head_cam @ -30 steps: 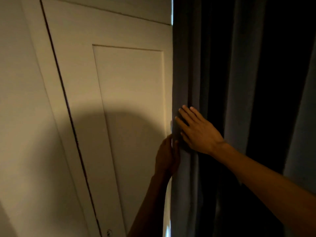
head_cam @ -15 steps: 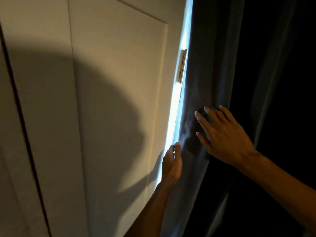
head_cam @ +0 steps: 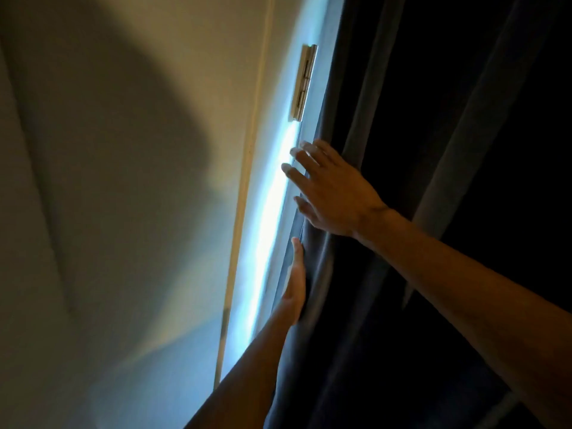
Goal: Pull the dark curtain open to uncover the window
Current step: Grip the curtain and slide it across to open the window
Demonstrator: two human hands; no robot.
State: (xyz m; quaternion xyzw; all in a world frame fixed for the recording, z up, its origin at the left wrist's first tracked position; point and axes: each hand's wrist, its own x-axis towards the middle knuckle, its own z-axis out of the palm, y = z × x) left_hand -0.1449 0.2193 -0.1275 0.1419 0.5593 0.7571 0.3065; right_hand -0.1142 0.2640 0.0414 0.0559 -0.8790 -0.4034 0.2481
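The dark curtain (head_cam: 365,125) hangs in heavy folds over the right half of the view. Along its left edge a narrow strip of bright daylight (head_cam: 272,209) shows; the window itself is hidden behind the fabric. My right hand (head_cam: 328,193) lies flat on the curtain's left edge with its fingers spread, fingertips reaching into the light. Below it, my left hand (head_cam: 295,286) is slipped edge-on behind the curtain's edge, its fingers tucked around the fabric; the grip is mostly hidden.
A pale panelled door or shutter (head_cam: 139,181) fills the left half, with a metal hinge (head_cam: 305,83) on its right edge right beside the curtain. A large soft shadow falls across the panel.
The lit gap beside the curtain has widened from a thin line to a broad strip. My right hand moved left to the curtain's edge, and my view swung closer and upward.
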